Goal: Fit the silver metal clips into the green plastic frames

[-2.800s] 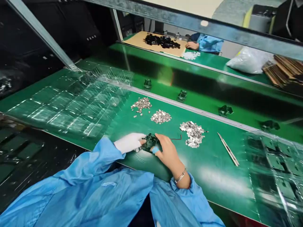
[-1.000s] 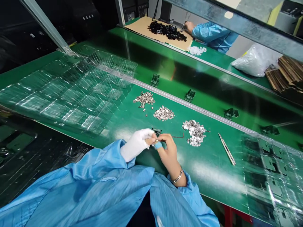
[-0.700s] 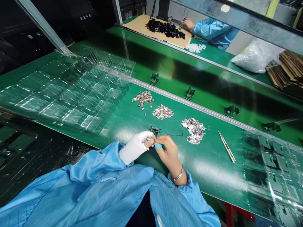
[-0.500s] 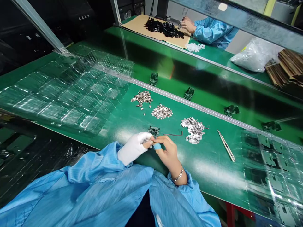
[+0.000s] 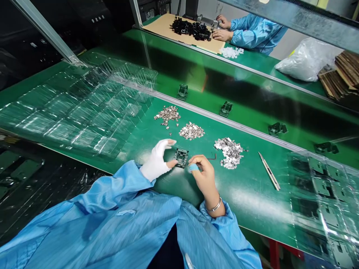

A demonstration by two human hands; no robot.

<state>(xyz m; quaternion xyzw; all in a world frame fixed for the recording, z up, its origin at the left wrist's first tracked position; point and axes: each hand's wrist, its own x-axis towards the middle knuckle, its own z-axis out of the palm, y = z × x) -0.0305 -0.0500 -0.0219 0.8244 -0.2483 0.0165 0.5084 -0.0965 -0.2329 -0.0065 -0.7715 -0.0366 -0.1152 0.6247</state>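
A small green circuit board (image 5: 181,158) lies on the green table between my two hands. My left hand (image 5: 158,161), in a white fingerless glove, is open at the board's left side, thumb by its edge and fingers apart. My right hand (image 5: 202,170) has its fingers closed in a pinch just right of the board, a blue wrap on one finger; whatever sits in the pinch is too small to make out. A thin hex key (image 5: 214,157) lies beyond my right hand, partly hidden by it. Tweezers (image 5: 269,171) rest further right.
Piles of small metal parts (image 5: 192,130) and silvery pieces (image 5: 229,153) lie ahead. Clear plastic trays (image 5: 67,108) cover the left; another tray (image 5: 322,198) with boards stands right. Several circuit boards (image 5: 226,108) sit beyond the metal rail. A co-worker's hands (image 5: 223,35) are near black parts.
My hands have come apart: the left opened and moved left, the right shifted slightly right. The circuit board between them shows more fully. The co-worker's hands have separated.
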